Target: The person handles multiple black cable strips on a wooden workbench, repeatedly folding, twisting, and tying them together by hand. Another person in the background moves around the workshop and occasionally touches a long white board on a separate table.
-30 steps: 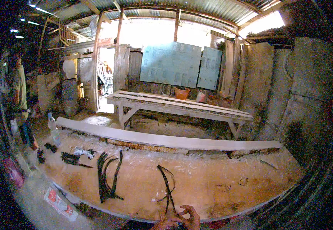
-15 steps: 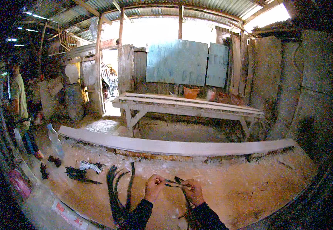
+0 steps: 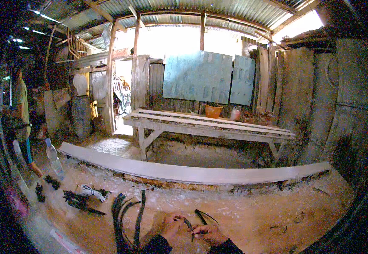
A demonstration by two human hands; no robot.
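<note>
My left hand is closed, its fingertips pinching one end of a short, dark, flexible strip. My right hand pinches the lower part of that strip, so it runs bent between both hands just above the wooden tabletop. Just beyond my right hand, another dark strip lies on the table with a thin curved piece beside it. To the left of my left hand are several long black strips, curving down toward the lower edge.
A long pale board spans the table's far side. At left stand a clear plastic bottle, dark clumps, a white cord bundle and black pieces. Behind is a bench with an orange bucket. A person stands far left.
Both hands sit lower in the picture, as does the whole scene. The strip between them has turned from nearly level to hanging down toward my right fingers.
</note>
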